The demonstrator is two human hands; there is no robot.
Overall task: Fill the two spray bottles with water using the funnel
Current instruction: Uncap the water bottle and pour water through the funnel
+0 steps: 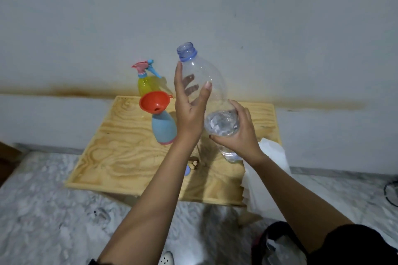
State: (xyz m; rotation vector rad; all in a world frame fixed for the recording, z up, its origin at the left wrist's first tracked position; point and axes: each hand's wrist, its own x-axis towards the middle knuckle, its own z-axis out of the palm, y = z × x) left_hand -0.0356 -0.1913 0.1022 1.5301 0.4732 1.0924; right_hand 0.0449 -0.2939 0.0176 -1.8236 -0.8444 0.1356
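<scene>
Head view, first speaker: Where is the water bottle (202, 84) found relative to the hands?

Second speaker: It is held in the air over the tabletop (120, 157), uncapped, with its mouth tilted up and away. Its upper body is grasped by the left hand (189, 109), whose fingers are seen through the clear plastic. Its base is gripped by the right hand (239, 133).

First speaker: What is seen inside it?

Second speaker: Most of it looks empty. A little water may be gathered at the base end, though glare on the plastic makes this uncertain.

First speaker: And the other containers?

Second speaker: The orange funnel (154, 104) is seated in the open neck of the blue spray bottle (164, 129), which stands just left of the left wrist. Its contents cannot be told, as the body is opaque. The yellow spray bottle (147, 86) is placed behind it near the wall, its trigger head fitted. No water level can be made out in it.
</scene>
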